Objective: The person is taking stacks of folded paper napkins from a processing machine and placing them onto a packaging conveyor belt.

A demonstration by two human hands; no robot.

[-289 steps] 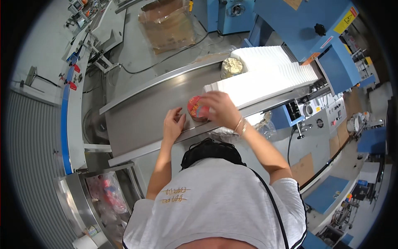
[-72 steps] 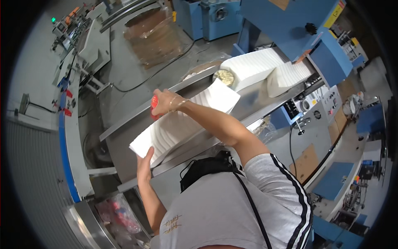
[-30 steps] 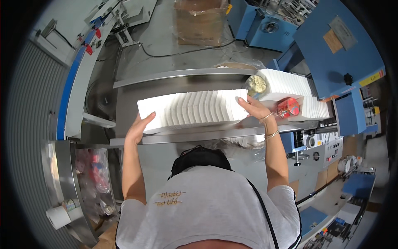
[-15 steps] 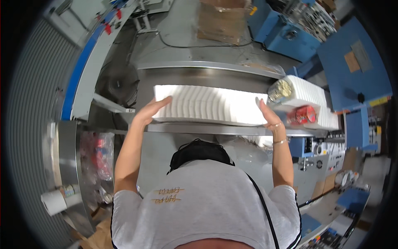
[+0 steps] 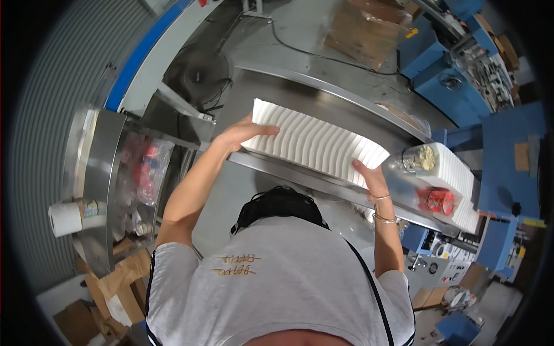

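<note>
I hold a long white stack of folded paper sheets (image 5: pixel 314 143) between both hands, above the steel table (image 5: pixel 352 106). My left hand (image 5: pixel 241 134) presses flat against the stack's left end. My right hand (image 5: pixel 369 176) presses its right end, with bracelets on that wrist. The stack hangs level, slightly tilted down to the right, over the table's front edge.
Another white stack (image 5: pixel 456 184) lies at the table's right, with a red roll (image 5: pixel 438 200) and a clear bag (image 5: pixel 418 158) by it. A steel bin (image 5: pixel 104 173) holding plastic bags stands left. A paper roll (image 5: pixel 69 216) rests at its rim. Blue machines (image 5: pixel 490 115) stand right; a cardboard box (image 5: pixel 366 29) sits beyond the table.
The stack between my hands has lifted off the table and swung left and toward me. The view has turned left, so the second stack and red roll now sit far right.
</note>
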